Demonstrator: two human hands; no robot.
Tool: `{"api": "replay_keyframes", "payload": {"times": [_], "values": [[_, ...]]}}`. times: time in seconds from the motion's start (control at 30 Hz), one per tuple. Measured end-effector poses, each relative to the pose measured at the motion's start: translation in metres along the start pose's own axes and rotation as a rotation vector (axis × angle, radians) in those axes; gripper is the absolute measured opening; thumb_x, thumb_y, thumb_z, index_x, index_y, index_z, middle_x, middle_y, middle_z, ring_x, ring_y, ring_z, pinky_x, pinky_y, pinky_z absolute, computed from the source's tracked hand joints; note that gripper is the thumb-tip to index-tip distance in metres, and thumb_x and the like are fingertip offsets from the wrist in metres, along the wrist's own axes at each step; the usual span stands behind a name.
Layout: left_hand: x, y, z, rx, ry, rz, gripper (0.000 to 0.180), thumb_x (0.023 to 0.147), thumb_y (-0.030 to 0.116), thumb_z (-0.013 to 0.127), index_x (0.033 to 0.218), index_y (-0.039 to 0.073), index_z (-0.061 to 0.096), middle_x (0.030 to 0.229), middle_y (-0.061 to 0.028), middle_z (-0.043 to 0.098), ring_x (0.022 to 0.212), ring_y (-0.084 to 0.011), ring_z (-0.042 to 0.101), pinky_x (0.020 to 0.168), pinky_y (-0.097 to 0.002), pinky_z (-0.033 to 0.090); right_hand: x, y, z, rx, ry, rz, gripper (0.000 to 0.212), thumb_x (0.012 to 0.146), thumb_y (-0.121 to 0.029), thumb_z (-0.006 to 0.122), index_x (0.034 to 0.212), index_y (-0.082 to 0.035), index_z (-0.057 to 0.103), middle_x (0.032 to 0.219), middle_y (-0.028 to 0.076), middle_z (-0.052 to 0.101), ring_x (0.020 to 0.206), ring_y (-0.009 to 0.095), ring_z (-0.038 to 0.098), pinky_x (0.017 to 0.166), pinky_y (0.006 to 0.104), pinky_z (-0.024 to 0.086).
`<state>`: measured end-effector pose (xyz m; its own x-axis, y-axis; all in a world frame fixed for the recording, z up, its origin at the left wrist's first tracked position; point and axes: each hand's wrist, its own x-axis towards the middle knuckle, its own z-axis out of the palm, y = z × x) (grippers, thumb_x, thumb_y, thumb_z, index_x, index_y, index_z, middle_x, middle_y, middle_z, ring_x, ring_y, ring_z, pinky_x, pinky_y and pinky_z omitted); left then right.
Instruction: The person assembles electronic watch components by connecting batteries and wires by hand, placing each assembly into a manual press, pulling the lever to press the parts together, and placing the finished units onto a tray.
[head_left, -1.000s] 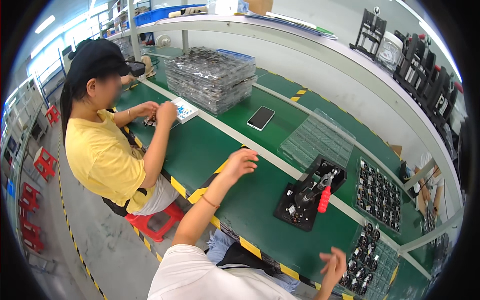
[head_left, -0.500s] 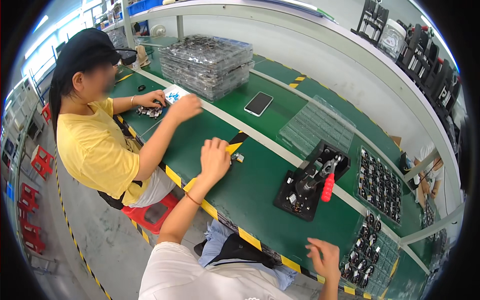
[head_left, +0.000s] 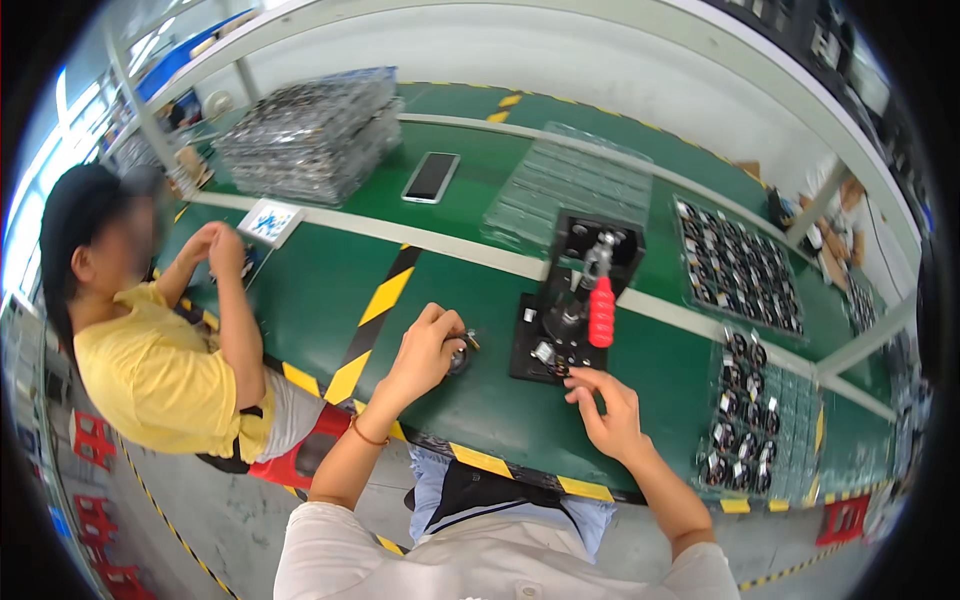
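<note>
My left hand (head_left: 428, 348) is closed on a small part (head_left: 459, 358) that looks like a dark coiled cable with a metal-coloured end; my fingers partly cover it. Right of it stands a black toggle-clamp press (head_left: 530, 345) with a red handle (head_left: 601, 313) pointing down toward me. A small silver-and-black piece (head_left: 545, 353) sits on its base, below the clamp. My right hand (head_left: 610, 412) is at the base's front right corner, thumb and forefinger apart; no held thing shows. Whether the fingertips touch the base, I cannot tell.
Right of me lie a clear tray (head_left: 795, 440) partly filled with dark coiled parts and a fuller tray (head_left: 740, 265). A clear tray (head_left: 560, 185), a phone (head_left: 431, 177) and stacked trays (head_left: 310, 135) lie farther back. A co-worker in yellow (head_left: 160, 360) sits left, near a white box (head_left: 268, 221).
My left hand has moved right with the small part picked up from the table. My right hand has come up to the press. The head view has swung right.
</note>
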<state>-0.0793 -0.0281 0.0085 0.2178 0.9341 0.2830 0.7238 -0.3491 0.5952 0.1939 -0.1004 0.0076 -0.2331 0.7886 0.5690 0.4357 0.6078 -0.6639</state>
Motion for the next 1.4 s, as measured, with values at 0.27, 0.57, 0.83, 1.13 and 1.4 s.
{"api": "replay_keyframes", "payload": {"times": [0.27,0.57,0.83,1.13,1.4], "values": [[0.022,0.085,0.013,-0.735,-0.614,0.114,0.038,0.074,-0.008,0.070,0.107,0.000,0.054,0.091,-0.0049,0.058,0.084,-0.0116,0.060,0.079,-0.0280,0.049,0.012,0.003,-0.027,0.001,0.029,-0.156,0.038,0.076,0.013,0.056,0.109,-0.005,0.062,0.115,0.015,0.051,0.086,0.023,0.061,0.066,0.0293,0.053],[0.038,0.083,0.054,-1.228,-0.754,-0.100,0.048,0.072,-0.009,0.070,0.115,0.001,0.050,0.095,-0.0098,0.066,0.083,-0.0157,0.062,0.081,-0.0280,0.049,0.008,0.015,-0.041,-0.037,-0.174,-0.244,0.044,0.067,0.015,0.058,0.101,-0.010,0.069,0.112,0.008,0.058,0.079,0.021,0.063,0.061,0.0283,0.054],[0.021,0.078,0.072,-1.517,-0.602,-0.324,0.029,0.082,-0.002,0.065,0.109,0.002,0.055,0.105,-0.0104,0.064,0.100,-0.0175,0.061,0.090,-0.0338,0.048,0.004,0.015,-0.021,-0.084,0.015,-0.255,0.023,0.075,0.000,0.069,0.098,-0.004,0.068,0.097,0.009,0.060,0.065,0.015,0.065,0.057,0.0259,0.055],[0.012,0.090,0.066,-1.435,-0.602,-0.237,0.027,0.096,0.013,0.050,0.119,0.000,0.052,0.118,-0.0101,0.057,0.098,-0.0186,0.063,0.070,-0.0301,0.059,-0.008,0.017,0.003,-0.042,0.326,-0.214,0.033,0.069,0.003,0.077,0.092,-0.002,0.054,0.078,0.011,0.062,0.065,0.021,0.062,0.066,0.0331,0.057],[0.009,0.081,0.071,-1.209,-0.514,-0.123,0.026,0.094,0.009,0.052,0.119,0.000,0.052,0.111,-0.0095,0.061,0.093,-0.0145,0.062,0.068,-0.0286,0.058,-0.004,0.016,0.008,-0.194,0.362,-0.181,0.032,0.068,0.003,0.077,0.094,-0.003,0.059,0.081,0.009,0.059,0.066,0.020,0.059,0.055,0.0286,0.048]]}}
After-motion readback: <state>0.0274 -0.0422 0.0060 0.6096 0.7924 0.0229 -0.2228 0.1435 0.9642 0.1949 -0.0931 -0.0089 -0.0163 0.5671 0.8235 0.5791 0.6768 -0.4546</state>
